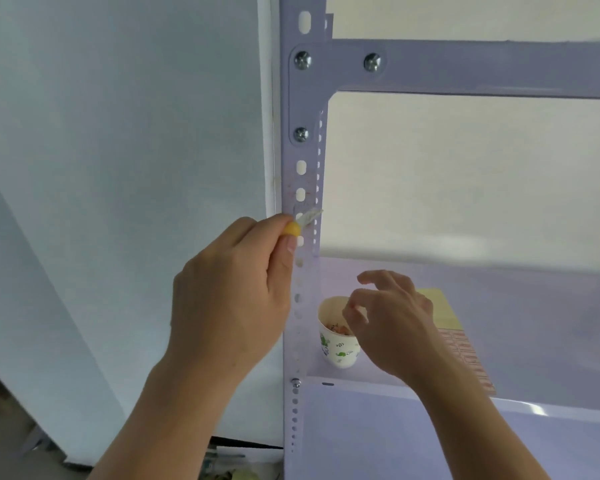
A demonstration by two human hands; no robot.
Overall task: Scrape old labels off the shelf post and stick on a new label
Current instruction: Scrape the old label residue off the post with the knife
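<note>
The pale lilac shelf post (302, 181) runs up the middle, punched with holes, with faint label residue around the holes above the blade. My left hand (236, 289) grips a yellow-handled knife (303, 221), whose blade lies across the post's face. My right hand (392, 317) hovers over a paper cup (338, 344) on the shelf, fingertips pinched together; whether they hold a scrap I cannot tell. The cup holds a heap of scraped paper bits.
A yellow sheet and a sheet of red-printed labels (465, 351) lie on the shelf board (534, 306) behind my right hand. A horizontal beam (482, 67) is bolted across the top. A white panel (118, 168) stands left of the post.
</note>
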